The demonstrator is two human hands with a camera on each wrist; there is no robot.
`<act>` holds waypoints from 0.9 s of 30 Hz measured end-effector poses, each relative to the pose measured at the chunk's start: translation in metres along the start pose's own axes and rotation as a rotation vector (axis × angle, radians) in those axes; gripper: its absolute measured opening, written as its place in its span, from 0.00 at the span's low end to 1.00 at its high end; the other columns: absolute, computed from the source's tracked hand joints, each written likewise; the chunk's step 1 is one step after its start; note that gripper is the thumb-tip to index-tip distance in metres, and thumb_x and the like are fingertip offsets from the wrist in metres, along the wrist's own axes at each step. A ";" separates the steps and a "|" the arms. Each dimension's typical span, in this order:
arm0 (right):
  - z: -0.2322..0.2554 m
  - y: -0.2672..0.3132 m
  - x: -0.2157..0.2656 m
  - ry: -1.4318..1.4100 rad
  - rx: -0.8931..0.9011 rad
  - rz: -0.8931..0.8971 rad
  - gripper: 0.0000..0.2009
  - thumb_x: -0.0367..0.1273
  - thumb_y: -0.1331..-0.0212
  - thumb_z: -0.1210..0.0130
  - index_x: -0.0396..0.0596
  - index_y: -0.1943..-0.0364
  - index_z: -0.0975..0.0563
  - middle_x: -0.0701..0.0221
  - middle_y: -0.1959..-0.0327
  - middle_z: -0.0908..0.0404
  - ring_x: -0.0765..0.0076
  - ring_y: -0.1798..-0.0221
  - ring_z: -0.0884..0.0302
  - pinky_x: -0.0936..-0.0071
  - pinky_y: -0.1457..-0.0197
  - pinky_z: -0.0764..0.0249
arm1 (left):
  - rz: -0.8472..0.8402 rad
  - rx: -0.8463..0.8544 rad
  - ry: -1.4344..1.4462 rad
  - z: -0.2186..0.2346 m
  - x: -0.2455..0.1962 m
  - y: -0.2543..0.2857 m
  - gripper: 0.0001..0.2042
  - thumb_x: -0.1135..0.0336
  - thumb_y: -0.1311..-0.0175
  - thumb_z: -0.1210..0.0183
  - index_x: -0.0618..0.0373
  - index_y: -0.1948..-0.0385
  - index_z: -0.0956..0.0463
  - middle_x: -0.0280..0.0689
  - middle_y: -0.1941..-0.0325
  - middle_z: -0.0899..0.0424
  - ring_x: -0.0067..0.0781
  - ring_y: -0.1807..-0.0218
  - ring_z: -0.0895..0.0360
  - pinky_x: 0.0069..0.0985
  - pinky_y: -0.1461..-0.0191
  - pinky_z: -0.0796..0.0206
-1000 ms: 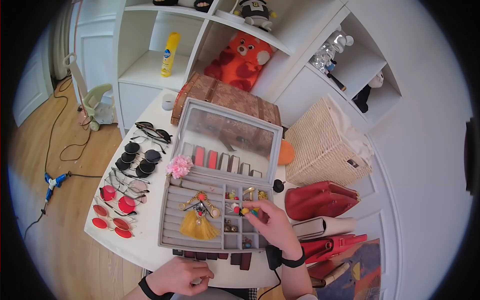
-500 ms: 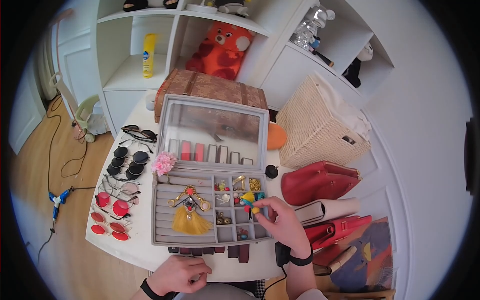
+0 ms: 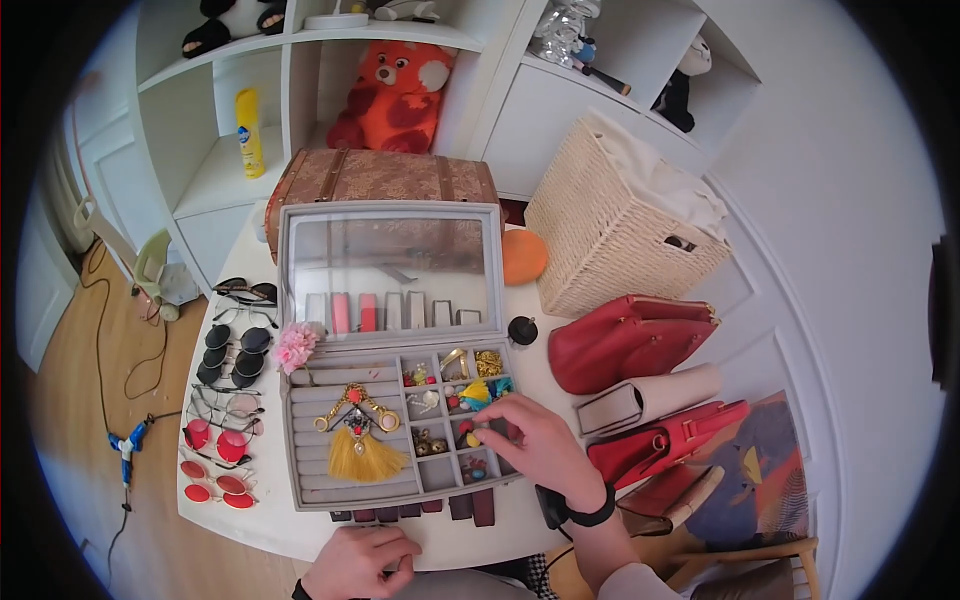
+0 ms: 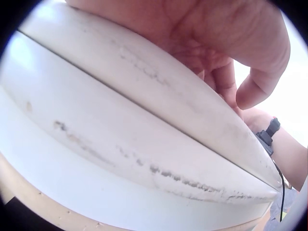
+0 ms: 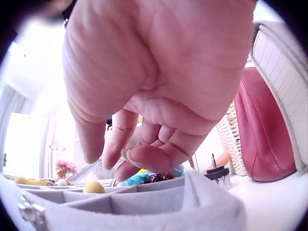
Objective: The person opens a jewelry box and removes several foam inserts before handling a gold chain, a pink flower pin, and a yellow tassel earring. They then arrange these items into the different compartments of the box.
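Note:
A grey jewellery box [image 3: 350, 495] stands open on the white table, its glazed lid raised. My right hand [image 3: 540, 450] hovers over its right-hand compartments, thumb and fingertips slightly apart. Just below the thumb, a yellow ball [image 5: 94, 187] shows at divider height in the right wrist view. A yellow and teal tassel piece [image 3: 478, 394] lies in a compartment beyond the fingers. A large yellow-tasselled ornament [image 3: 365, 450] lies across the ring rolls at left. My left hand [image 3: 362, 562] rests at the table's near edge, fingers loosely bent and holding nothing.
Rows of sunglasses [image 3: 225, 400] line the table's left side. Behind the lid stands a patterned trunk [image 3: 400, 175]. A wicker basket [image 3: 620, 230], a red handbag [image 3: 625, 345] and other bags are at right. Dark small boxes [image 3: 460, 507] sit before the jewellery box.
My right fingers have let go of the yellow and teal piece, which now lies in the box. The head view has shifted, moving the scene leftward. My left hand stays at the table edge.

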State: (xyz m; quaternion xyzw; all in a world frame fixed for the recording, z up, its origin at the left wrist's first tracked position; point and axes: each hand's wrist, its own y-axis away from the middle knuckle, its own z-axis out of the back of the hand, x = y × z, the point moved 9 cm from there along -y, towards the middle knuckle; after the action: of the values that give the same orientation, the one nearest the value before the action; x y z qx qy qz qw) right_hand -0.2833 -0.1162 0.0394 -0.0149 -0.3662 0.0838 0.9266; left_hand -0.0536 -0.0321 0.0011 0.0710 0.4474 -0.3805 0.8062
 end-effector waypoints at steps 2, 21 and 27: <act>0.013 -0.002 -0.004 0.064 -0.038 -0.048 0.11 0.38 0.33 0.33 0.53 0.51 0.17 0.69 0.60 0.15 0.58 0.61 0.17 0.63 0.56 0.20 | -0.024 -0.027 -0.004 0.001 -0.001 0.000 0.07 0.73 0.49 0.36 0.52 0.68 0.14 0.32 0.71 0.16 0.36 0.77 0.19 0.30 0.70 0.24; -0.009 -0.113 0.035 0.496 0.111 0.322 0.09 0.31 0.39 0.34 0.54 0.55 0.14 0.68 0.59 0.15 0.53 0.47 0.18 0.57 0.42 0.19 | 0.094 0.011 0.062 0.000 0.003 0.001 0.06 0.75 0.43 0.37 0.53 0.66 0.13 0.31 0.72 0.17 0.30 0.78 0.20 0.26 0.72 0.25; -0.017 -0.110 0.035 0.560 0.101 0.308 0.05 0.29 0.41 0.34 0.54 0.61 0.12 0.67 0.62 0.15 0.54 0.49 0.17 0.58 0.44 0.19 | -0.041 -0.091 0.069 0.009 -0.003 0.003 0.05 0.76 0.44 0.38 0.58 0.67 0.16 0.42 0.69 0.17 0.47 0.72 0.18 0.37 0.68 0.25</act>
State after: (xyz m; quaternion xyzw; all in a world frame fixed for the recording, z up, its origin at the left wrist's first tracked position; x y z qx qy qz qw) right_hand -0.2306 -0.2184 0.0608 -0.0468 -0.0856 0.2336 0.9674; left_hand -0.0468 -0.0325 0.0077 0.0383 0.4932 -0.3737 0.7846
